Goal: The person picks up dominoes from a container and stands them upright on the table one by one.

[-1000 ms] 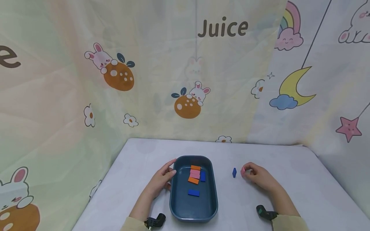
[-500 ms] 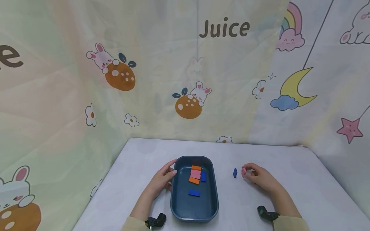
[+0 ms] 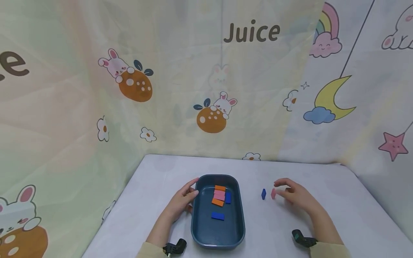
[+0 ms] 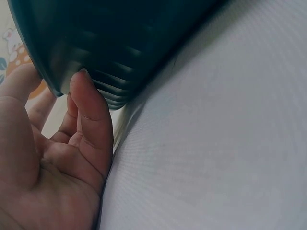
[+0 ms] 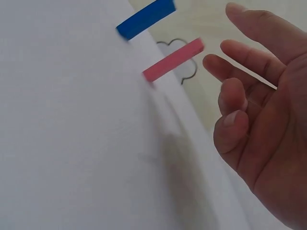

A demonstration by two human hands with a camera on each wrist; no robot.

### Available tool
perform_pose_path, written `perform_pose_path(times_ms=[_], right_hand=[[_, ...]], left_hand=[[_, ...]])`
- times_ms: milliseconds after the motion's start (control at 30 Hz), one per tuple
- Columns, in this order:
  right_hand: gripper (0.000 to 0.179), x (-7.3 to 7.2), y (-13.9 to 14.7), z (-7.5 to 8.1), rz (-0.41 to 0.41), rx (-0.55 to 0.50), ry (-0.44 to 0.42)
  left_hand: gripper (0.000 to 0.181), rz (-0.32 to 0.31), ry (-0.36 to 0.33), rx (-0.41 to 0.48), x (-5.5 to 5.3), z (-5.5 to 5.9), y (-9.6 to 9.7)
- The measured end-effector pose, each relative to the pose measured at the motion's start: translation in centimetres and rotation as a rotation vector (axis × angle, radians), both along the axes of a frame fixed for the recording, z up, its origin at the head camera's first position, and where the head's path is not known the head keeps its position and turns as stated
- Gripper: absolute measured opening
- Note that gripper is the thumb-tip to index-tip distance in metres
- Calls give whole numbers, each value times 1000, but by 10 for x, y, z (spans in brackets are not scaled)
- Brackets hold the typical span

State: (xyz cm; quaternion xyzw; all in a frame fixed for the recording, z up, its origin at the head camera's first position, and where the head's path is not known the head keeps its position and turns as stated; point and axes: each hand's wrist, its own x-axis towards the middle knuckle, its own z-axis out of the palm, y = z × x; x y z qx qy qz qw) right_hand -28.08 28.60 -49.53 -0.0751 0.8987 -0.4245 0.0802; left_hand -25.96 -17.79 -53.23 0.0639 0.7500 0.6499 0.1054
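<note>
My left hand (image 3: pixel 180 201) rests against the left side of a dark blue-green tray (image 3: pixel 218 233), its fingertips at the rim and outer wall. In the left wrist view, bent fingers (image 4: pixel 91 103) touch the tray's ribbed outside (image 4: pixel 110 52). To the tray's right, a pink block (image 3: pixel 273 194) stands upright on the table beside a blue block (image 3: pixel 263 194). My right hand (image 3: pixel 297 195) hovers right next to the pink block, with thumb and fingers spread. The right wrist view shows the pink block (image 5: pixel 173 60) apart from the fingertips, and the hand holds nothing.
Several flat blocks lie in the tray: an orange block (image 3: pixel 220 187), pink blocks (image 3: pixel 219 195), another orange block (image 3: pixel 217 202), a blue block (image 3: pixel 228 197) and a separate blue block (image 3: pixel 217 216). The white table (image 3: pixel 258 229) meets a printed cloth backdrop (image 3: pixel 180 150).
My right hand has let go of the pink block, which now stands next to the blue one, and has drawn slightly right with its fingers parted. The left hand stays at the tray.
</note>
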Motion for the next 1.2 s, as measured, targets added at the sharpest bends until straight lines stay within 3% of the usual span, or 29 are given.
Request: perform_pose_path(times_ms=[167,433,633,900,1100,1200], right_hand=[[50,0,-10,24,45,-1,14],[32,-15,-52,57,286,-57,-46],[29,-27,-99,74,389,22,-120],[16,-44,-162,68,659,11,-152],[19,-49,-200,57,786,65,-245],[19,-50,-215,48,844,81,-334]], left_hand=[[53,12,0,-18,0,-1,0],[54,14,-2,-16,-2,0,-1],[55,7,8,-16,-1,-1,-1],[53,-1,13,-15,-1,0,-1],[52,-25,10,7,-1,0,-2],[52,-33,9,15,-1,0,-2]])
